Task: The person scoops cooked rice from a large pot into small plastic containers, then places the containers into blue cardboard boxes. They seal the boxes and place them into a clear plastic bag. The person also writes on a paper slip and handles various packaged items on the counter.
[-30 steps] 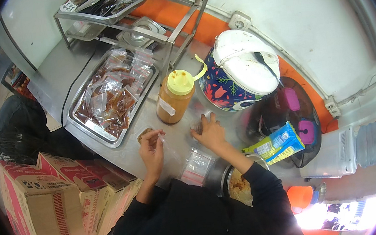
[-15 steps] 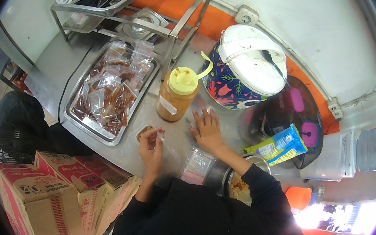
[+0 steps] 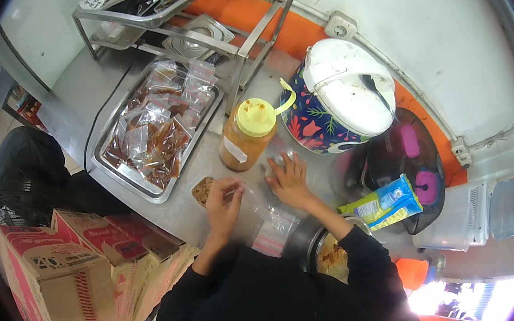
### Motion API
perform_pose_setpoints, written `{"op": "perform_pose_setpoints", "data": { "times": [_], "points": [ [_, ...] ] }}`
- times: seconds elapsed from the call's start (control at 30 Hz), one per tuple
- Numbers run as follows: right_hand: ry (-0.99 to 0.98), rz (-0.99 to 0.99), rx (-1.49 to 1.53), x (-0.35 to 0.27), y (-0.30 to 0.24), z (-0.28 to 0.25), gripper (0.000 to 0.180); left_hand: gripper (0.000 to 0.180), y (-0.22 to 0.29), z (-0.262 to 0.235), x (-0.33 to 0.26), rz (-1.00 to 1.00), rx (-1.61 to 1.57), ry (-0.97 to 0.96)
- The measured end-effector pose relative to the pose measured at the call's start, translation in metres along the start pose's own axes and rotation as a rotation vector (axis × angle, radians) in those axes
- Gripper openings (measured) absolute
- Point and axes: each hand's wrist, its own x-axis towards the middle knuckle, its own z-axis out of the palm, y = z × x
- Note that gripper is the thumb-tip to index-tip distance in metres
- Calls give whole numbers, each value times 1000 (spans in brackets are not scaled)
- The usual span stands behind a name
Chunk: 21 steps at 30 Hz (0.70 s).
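My left hand (image 3: 222, 203) is closed in a pinch on the edge of a small clear zip bag (image 3: 257, 202). Beside its knuckles lies a small packet or tub of brown filling (image 3: 201, 192), partly covered by the hand. My right hand (image 3: 289, 182) rests on the steel table with its fingers spread, right of a squeeze bottle (image 3: 246, 143) of brown sauce with a yellow cap. Something clear may lie under its fingertips, but I cannot make it out. Between my forearms is a stack of flat zip bags (image 3: 275, 232). A metal pot (image 3: 332, 259) of brownish food stands by my right forearm.
A steel tray (image 3: 159, 193) of filled sauce bags lies at left, below a metal rack (image 3: 239, 49). A floral rice cooker (image 3: 333, 105) stands behind my right hand. A yellow-blue packet (image 3: 384, 205) and plastic boxes (image 3: 454, 218) sit at right. Cardboard boxes (image 3: 55, 263) flank the table.
My left hand has moved slightly right with the zip bag, which now reaches over the stack. More of the brown filling shows. The view has shifted slightly; my right hand stays spread.
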Motion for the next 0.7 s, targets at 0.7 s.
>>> {"op": "perform_pose_setpoints", "data": {
  "times": [0.7],
  "points": [
    [-230, 164, 1164, -22, -46, -49, 66, 13, 14, -23, 4, 314, 513, 207]
  ]
}}
